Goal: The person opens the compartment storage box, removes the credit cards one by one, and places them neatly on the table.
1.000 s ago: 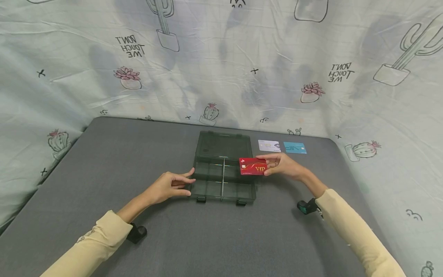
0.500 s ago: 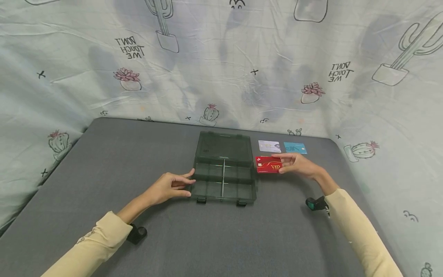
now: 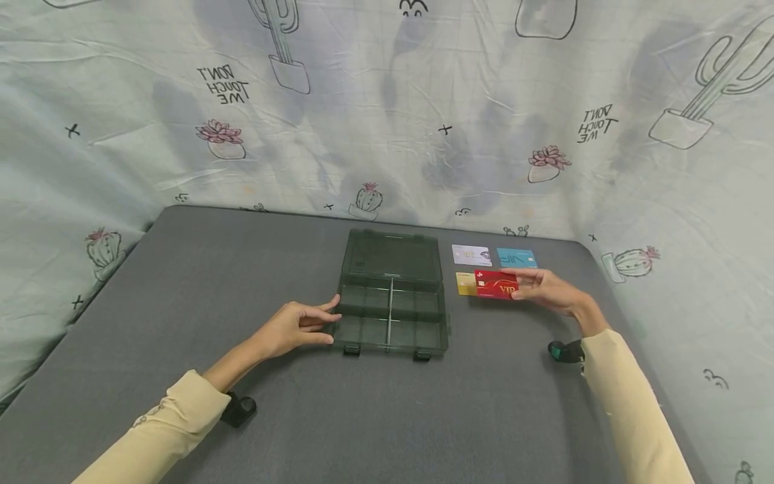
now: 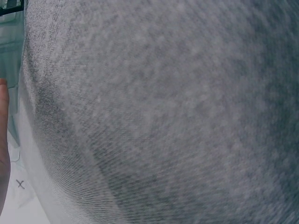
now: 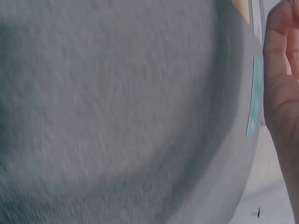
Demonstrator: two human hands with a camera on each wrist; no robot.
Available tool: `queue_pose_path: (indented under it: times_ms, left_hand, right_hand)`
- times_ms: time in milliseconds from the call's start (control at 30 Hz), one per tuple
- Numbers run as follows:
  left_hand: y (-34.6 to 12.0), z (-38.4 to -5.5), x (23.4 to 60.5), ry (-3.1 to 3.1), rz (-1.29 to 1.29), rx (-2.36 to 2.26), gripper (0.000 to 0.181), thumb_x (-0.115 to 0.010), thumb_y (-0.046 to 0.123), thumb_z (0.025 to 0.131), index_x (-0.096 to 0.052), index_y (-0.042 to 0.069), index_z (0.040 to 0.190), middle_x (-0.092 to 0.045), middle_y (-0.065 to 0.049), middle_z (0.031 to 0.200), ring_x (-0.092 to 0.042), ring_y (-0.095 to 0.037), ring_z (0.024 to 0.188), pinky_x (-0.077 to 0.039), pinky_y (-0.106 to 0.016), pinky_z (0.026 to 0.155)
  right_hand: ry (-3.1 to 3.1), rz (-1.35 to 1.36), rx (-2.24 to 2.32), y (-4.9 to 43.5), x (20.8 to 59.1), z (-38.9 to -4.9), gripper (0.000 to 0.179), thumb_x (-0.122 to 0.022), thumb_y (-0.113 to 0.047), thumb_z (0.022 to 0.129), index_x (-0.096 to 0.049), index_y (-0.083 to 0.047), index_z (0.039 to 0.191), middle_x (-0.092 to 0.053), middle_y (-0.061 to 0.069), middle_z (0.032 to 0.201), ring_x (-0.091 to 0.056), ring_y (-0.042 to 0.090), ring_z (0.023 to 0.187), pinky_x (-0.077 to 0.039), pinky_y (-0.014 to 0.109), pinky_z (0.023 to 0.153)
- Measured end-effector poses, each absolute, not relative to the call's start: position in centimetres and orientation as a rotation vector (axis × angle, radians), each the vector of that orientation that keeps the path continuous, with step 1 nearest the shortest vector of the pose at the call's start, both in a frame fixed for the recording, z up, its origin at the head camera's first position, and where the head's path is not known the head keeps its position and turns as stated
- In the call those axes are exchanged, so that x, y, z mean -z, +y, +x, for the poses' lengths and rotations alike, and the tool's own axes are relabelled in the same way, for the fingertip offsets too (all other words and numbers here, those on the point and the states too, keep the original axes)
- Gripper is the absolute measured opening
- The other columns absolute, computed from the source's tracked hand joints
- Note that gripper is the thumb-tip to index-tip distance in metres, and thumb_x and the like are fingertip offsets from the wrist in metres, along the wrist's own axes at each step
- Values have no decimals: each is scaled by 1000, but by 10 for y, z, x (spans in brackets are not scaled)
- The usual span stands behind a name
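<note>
A dark green see-through plastic box (image 3: pixel 417 334) lies with its lid (image 3: pixel 392 258) folded back. My left hand (image 3: pixel 295 327) touches the box's left side, fingers extended and thumb apart near the front corner. In the left wrist view only an edge of that hand (image 4: pixel 3 140) shows beside the box (image 4: pixel 10 60). My right hand (image 3: pixel 547 291) pinches a red VIP card (image 3: pixel 492 284) by its right end, between thumb and fingers. A gold card (image 3: pixel 465 284) lies partly hidden behind it. In the right wrist view the hand (image 5: pixel 282 88) appears without the red card.
Behind the gold card lie a pale VIP card (image 3: pixel 471 255) and a blue VIP card (image 3: pixel 517 258), side by side. Thin divider walls (image 3: pixel 390 314) split the box into compartments. A cactus-print curtain (image 3: pixel 387 121) closes off the grey table (image 3: pixel 363 417) at the back.
My right hand has carried the red card rightward, from over the box's right compartments to over the gold card, which now shows. The left hand stays at the box.
</note>
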State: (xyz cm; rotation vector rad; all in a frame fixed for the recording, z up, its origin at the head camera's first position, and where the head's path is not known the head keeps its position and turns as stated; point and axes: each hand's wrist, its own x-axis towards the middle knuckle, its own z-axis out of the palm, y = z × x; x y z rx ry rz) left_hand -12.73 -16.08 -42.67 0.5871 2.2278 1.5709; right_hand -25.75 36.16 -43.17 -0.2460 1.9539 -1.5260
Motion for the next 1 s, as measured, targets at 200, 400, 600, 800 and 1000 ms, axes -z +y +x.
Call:
queue_pose_path:
  times_ms: [200, 400, 600, 800, 1000]
  left_hand:
    - [-157, -127, 428, 2230, 602, -1577, 46, -76, 8, 80, -62, -8, 121, -33, -19, 148, -47, -31, 127, -47, -30, 98]
    - [-154, -127, 430, 2233, 592, -1575, 46, -76, 8, 80, -62, -7, 121, -32, -18, 149, -47, -30, 127, -48, -29, 97]
    - [-156, -127, 430, 2236, 575, -1575, 46, -76, 8, 79, -62, -7, 121, -32, -18, 149, -47, -30, 127, -48, -30, 97]
    - [-159, -126, 431, 2241, 575, -1571, 46, -76, 7, 80, -62, -7, 121, -32, -18, 149, -47, -30, 127, -48, -29, 97]
    - [-161, -126, 430, 2232, 585, -1580, 45, -75, 6, 80, -62, -8, 121, -31, -18, 149, -45, -31, 128, -47, -31, 98]
  right_hand:
    - [2001, -221, 1471, 385, 433, -256, 53, -63, -9, 93, -51, -29, 141, -40, 11, 141, -45, 16, 117, -51, 28, 94]
    - [2006, -151, 1467, 403, 434, -254, 51, -60, -9, 95, -51, -32, 140, -27, 19, 148, -37, 19, 120, -50, 26, 93]
    - [2012, -112, 1457, 410, 429, -255, 53, -60, -7, 95, -48, -27, 143, -26, 19, 148, -44, 10, 115, -50, 25, 93]
    - [2026, -132, 1416, 416, 426, -259, 54, -59, -8, 95, -46, -24, 145, -15, 26, 153, -40, 13, 118, -50, 24, 93]
    - [2021, -108, 1375, 423, 429, -263, 53, -58, -9, 96, -45, -25, 145, -14, 27, 154, -41, 9, 118, -48, 22, 94]
